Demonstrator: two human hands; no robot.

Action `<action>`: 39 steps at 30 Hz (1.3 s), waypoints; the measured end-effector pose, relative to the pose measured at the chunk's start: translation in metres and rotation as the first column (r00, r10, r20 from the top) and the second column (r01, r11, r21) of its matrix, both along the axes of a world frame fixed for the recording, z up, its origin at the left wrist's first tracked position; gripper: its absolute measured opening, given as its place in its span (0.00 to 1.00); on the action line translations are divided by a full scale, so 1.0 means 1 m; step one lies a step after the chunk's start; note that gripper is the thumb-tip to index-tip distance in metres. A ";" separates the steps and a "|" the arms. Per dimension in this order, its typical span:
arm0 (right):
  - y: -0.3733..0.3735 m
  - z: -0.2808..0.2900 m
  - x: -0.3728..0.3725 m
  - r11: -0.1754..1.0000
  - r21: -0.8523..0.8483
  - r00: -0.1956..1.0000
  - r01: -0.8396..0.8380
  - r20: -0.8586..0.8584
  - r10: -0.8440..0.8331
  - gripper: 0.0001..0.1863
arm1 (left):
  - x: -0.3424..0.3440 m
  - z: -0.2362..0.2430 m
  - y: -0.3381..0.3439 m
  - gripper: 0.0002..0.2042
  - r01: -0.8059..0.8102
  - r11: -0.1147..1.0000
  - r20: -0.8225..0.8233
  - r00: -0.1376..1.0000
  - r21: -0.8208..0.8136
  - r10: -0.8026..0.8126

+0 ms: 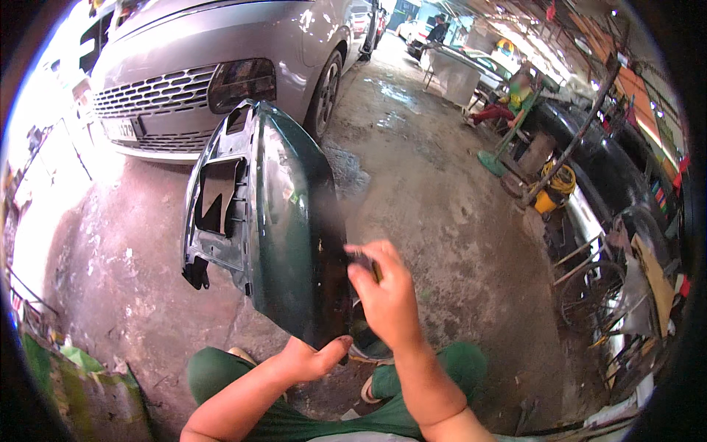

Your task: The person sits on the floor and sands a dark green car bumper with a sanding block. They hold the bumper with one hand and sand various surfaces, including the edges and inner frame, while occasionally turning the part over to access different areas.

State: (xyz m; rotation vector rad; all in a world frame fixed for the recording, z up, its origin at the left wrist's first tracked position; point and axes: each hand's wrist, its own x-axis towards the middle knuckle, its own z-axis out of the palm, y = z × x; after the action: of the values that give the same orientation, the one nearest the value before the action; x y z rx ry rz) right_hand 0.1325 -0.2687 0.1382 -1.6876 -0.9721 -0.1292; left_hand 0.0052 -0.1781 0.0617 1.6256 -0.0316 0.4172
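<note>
A dark green car body panel (283,199), curved and glossy with pale scuffed patches, stands tilted in front of me. Its inner side, on the left, has a frame with large cut-out openings. My left hand (313,361) is closed round the panel's lower end, the thumb over the edge. At the panel's right edge my right hand (387,291) pinches a small dark thing (362,259) with a yellowish part, held against or very near the surface. What kind of thing it is I cannot make out. Behind the lower edge a round container (368,339) shows in part.
A grey car (294,29) stands just beyond the panel. At the right are a dark car body (589,147), a yellow bucket (546,200) with a hose, a wheel (593,291) and scrap. Further back a person (512,99) sits. Green sheeting (88,390) lies at lower left.
</note>
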 end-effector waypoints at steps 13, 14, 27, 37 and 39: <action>-0.003 -0.009 -0.010 0.993 0.116 0.851 0.010 -0.523 0.052 0.05 | -0.012 -0.006 0.010 0.25 0.090 0.994 -0.100 0.990 -0.067 -0.096; -0.005 -0.013 -0.011 0.992 0.127 0.831 -0.003 -0.551 0.073 0.05 | -0.011 -0.005 0.010 0.24 0.096 0.991 -0.114 0.988 -0.098 -0.107; 0.003 0.002 -0.006 1.000 0.007 0.877 -0.020 -0.481 0.021 0.09 | -0.010 -0.001 0.005 0.15 0.032 0.999 0.045 0.998 0.038 -0.033; 0.003 -0.013 -0.011 0.999 -0.048 0.970 0.025 -0.241 -0.036 0.09 | -0.011 0.007 0.014 0.13 -0.019 0.999 -0.061 0.998 -0.034 0.017; 0.005 -0.016 -0.005 0.999 -0.036 0.976 0.023 -0.217 -0.030 0.10 | -0.011 0.007 0.013 0.13 -0.008 0.996 -0.117 0.993 -0.093 -0.003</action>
State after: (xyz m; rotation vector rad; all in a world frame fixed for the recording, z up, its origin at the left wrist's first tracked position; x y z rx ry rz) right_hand 0.1270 -0.2634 0.1220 -1.7053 -0.7914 0.0540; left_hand -0.0061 -0.1651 0.0686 1.5553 0.0775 0.3202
